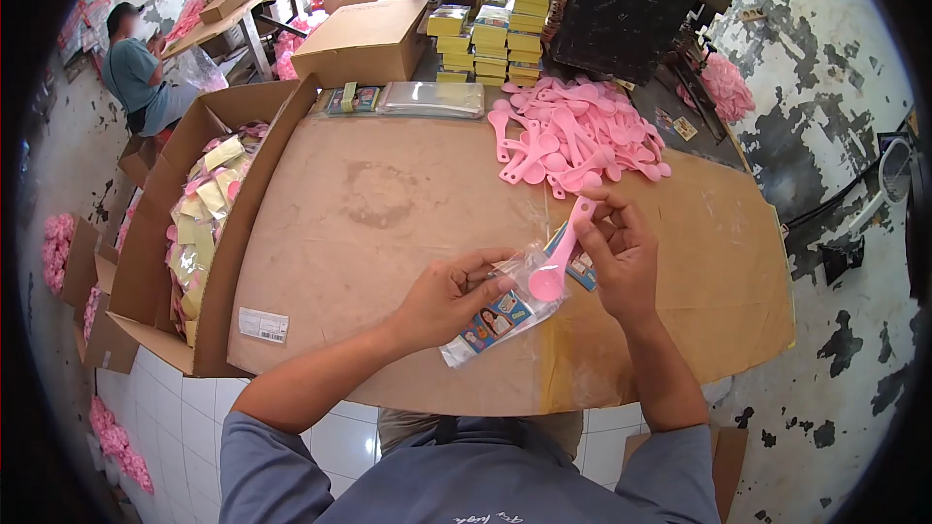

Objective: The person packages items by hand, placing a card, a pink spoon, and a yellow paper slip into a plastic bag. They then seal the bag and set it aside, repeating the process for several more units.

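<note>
My left hand [454,297] pinches a clear plastic bag [532,266] that has a blue printed card [496,321] inside it. Between the thumb and fingers of my right hand [619,250] is the handle end of a pink measuring spoon [549,278]. The spoon's bowl points down and overlaps the bag's upper part in this view. Partly hidden behind the spoon and my right hand, another blue printed card [582,272] lies on the cardboard-covered table. Beyond my right hand is a heap of pink spoons [582,136].
Left of the cardboard tabletop [359,233] stands an open carton [216,335] of packed bags. At the back are stacks of yellow-edged cards [491,31], clear plastic sleeves [432,98], a closed carton [361,39] and a black machine [626,5]. A person [141,78] sits at far left.
</note>
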Motion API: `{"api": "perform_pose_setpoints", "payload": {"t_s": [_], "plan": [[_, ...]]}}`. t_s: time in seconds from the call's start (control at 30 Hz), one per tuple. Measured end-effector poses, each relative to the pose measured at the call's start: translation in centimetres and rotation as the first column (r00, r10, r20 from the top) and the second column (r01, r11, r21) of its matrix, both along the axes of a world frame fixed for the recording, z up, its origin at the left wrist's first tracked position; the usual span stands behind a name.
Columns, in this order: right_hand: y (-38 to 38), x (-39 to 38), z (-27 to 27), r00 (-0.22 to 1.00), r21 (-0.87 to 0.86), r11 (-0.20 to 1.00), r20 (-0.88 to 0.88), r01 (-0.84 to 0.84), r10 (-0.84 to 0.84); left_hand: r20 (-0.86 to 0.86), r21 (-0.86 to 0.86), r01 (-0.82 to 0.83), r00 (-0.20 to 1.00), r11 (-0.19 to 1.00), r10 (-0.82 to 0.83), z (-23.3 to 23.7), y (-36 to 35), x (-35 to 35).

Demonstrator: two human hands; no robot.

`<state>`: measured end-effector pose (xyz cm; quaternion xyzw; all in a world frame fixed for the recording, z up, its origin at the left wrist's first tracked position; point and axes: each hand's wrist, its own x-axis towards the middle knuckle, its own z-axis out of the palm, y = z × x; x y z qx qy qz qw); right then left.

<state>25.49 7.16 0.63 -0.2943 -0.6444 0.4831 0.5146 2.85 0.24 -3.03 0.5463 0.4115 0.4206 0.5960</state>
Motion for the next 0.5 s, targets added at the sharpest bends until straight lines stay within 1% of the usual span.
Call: {"api": "perform_pose_setpoints", "payload": {"t_s": [0.03, 0.07, 0.17, 0.23, 0.27, 0.33, 0.43, 0.5], "plan": [[0.0, -0.2, -0.1, 0.999, -0.011, 1.0, -0.045, 0.006, -0.007, 0.038, 0.006, 0.004, 0.999, 1.0, -0.005, -0.2, -0.1, 0.2], [-0.1, -0.2, -0.1, 0.999, -0.016, 1.0, -0.049, 0.018, -0.018, 0.075, 0.012, 0.008, 0.997, 1.0, -0.008, -0.3, -0.2, 0.3], [-0.2, -0.5, -0.2, 0.998, -0.026, 0.999, -0.059, 0.034, -0.036, 0.059, 0.0, 0.014, 0.998, 1.0, -0.014, 0.1, -0.3, 0.3], [-0.5, -0.9, -0.6, 0.997, -0.02, 0.999, -0.067, 0.027, -0.028, 0.111, -0.008, 0.003, 0.994, 1.0, -0.002, -0.6, -0.1, 0.4], [-0.7, -1.1, -0.7, 0.996, -0.021, 0.999, -0.09, 0.024, -0.026, 0.137, -0.011, -0.003, 0.991, 1.0, 0.005, -0.9, -0.1, 0.5], [-1.2, -1.4, -1.0, 0.991, -0.023, 1.0, -0.136, 0.015, -0.018, 0.124, -0.014, -0.005, 0.992, 1.0, 0.006, -0.7, -0.1, 0.5], [-1.5, -1.2, -2.8, 0.997, -0.004, 1.0, -0.075, -0.012, 0.012, 0.127, -0.007, -0.028, 0.992, 1.0, 0.028, -1.3, 0.3, 0.5], [-0.7, -0.3, -3.1, 0.974, 0.265, 0.956, 0.215, -0.125, 0.067, 0.128, -0.024, -0.027, 0.991, 0.999, 0.03, -1.3, 0.5, 0.2]]}}
